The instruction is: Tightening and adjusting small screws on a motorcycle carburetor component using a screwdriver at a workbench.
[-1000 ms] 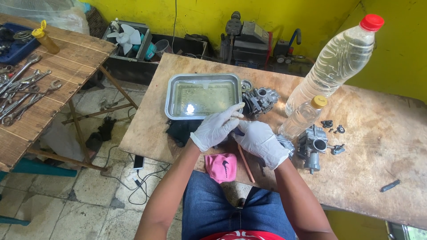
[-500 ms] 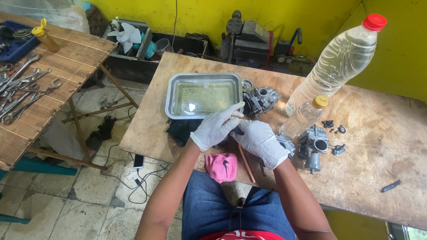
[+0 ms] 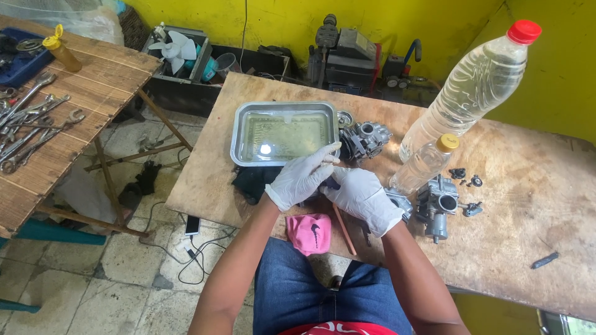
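Small dark part sits pinched between both gloved hands at the counter's near edge, just in front of the metal tray of yellowish liquid; mostly hidden, shape unclear. Compared with a second ago, barely any change: hands in the same spot, same work continuing. Left hand fingers curled closed over the part; right hand fingers closed on it from the other side. Carburetor body beside the tray, another carburetor right of the hands, two clear bottles behind.
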